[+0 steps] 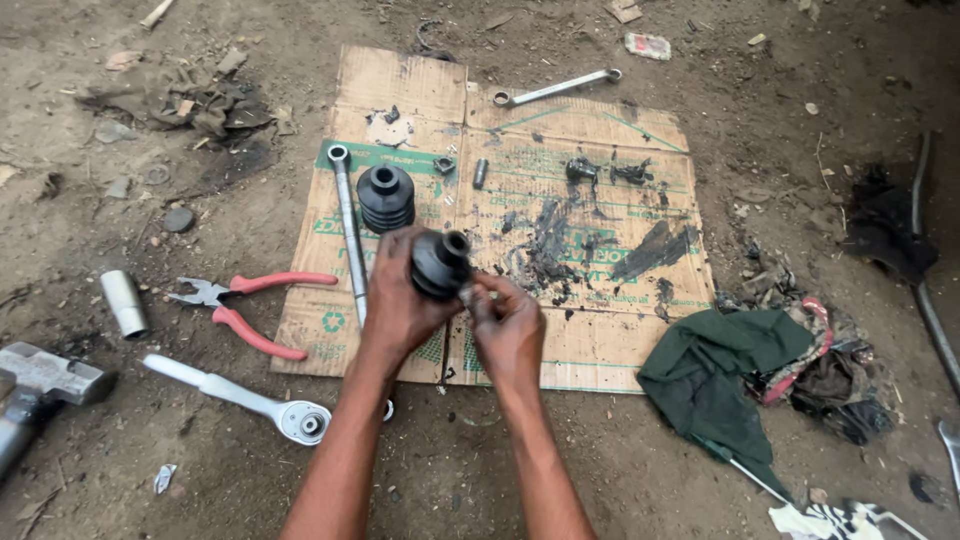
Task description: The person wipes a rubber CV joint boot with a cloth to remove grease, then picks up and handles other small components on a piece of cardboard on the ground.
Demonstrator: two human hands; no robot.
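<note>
The left hand is wrapped around a black rubber boot, with the fingers curled over its ribbed body and holding it above the lower middle of the cardboard sheet. The boot is a short, bellows-type part: wide and pleated at the base, narrowing to a small round neck that is open at the top and tilted up and to the right. Its surface is matte black and looks greasy. The right hand is closed, with its fingertips pinching at the lower right edge of the boot; what lies between the fingertips is too small to identify.

On the dirt nearest the person lies a ratchet handle, head toward the forearms. To its left are a hammer head and a short metal sleeve. Red-handled pliers lie just off the cardboard's left edge. A green cloth sits on the right, touching a pile of dirty rags.

Farther out on the cardboard, a second ribbed black boot stands upright, just beside a long ring spanner. Smears of black grease cover the centre of the sheet. At the far edge lies another spanner.
</note>
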